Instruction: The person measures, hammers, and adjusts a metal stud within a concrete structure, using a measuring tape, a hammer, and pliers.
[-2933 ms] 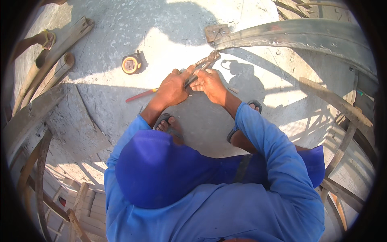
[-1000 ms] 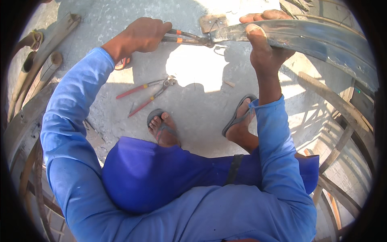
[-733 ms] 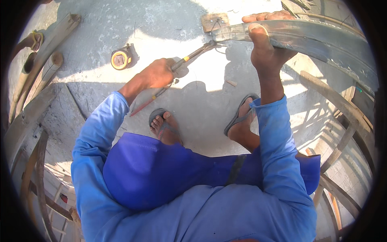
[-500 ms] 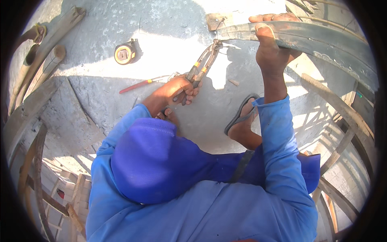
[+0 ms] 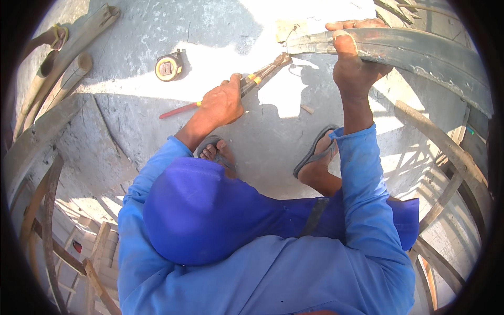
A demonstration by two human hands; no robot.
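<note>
My left hand is closed round the handles of long pincers with yellow bands. Their jaws are at the near end of a long, dark grey flat strip, beside a thin wire. Whether the jaws grip the wire cannot be made out. At upper right, my right hand wraps round the strip, thumb on top and fingers over its far edge. A tool with a red handle lies on the floor by my left wrist, partly hidden by it.
A yellow and black tape measure lies on the concrete floor to the left. A small wooden block sits beyond the jaws. Wooden poles lean at the far left, and curved timbers stand at right. My sandalled feet are below.
My left hand has swung left and slightly away from me, tilting the pincers' handles lower to the left. The left foot shows more now. My right hand keeps its hold on the strip.
</note>
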